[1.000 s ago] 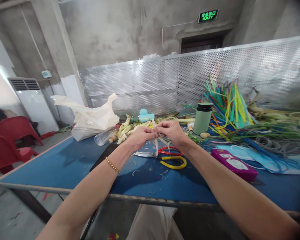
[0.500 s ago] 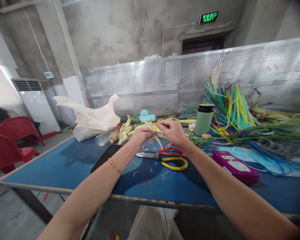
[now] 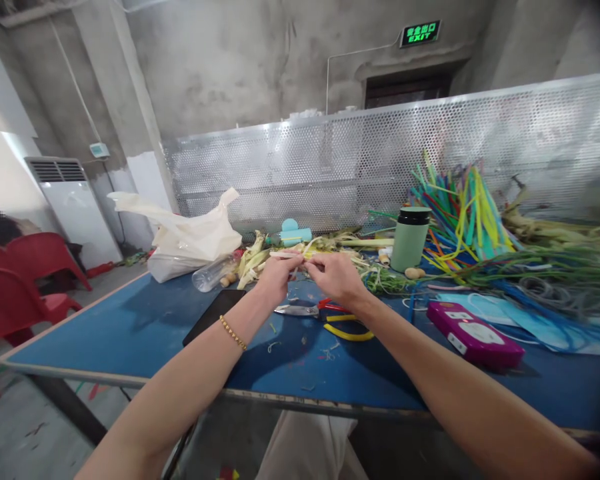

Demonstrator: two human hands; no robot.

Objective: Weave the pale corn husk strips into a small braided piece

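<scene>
My left hand (image 3: 276,277) and my right hand (image 3: 334,275) are raised together above the blue table (image 3: 130,333), fingertips almost touching. Both pinch a thin pale leaf strip (image 3: 300,255) that runs sideways between them. Under the hands lie scissors with red and yellow handles (image 3: 330,317). A pile of pale corn husks (image 3: 260,257) lies just behind the hands.
A black phone (image 3: 215,313) lies left of the scissors, a clear bottle (image 3: 213,272) and white plastic bag (image 3: 190,233) behind it. A green flask (image 3: 409,238), coloured strips (image 3: 460,213), a purple box (image 3: 473,335) sit right. A perforated metal screen (image 3: 380,160) backs the table; red chairs (image 3: 15,280) stand left.
The hands have drawn closer together and dropped slightly. The strip, which hung down from the fingers a second ago, now lies level between them.
</scene>
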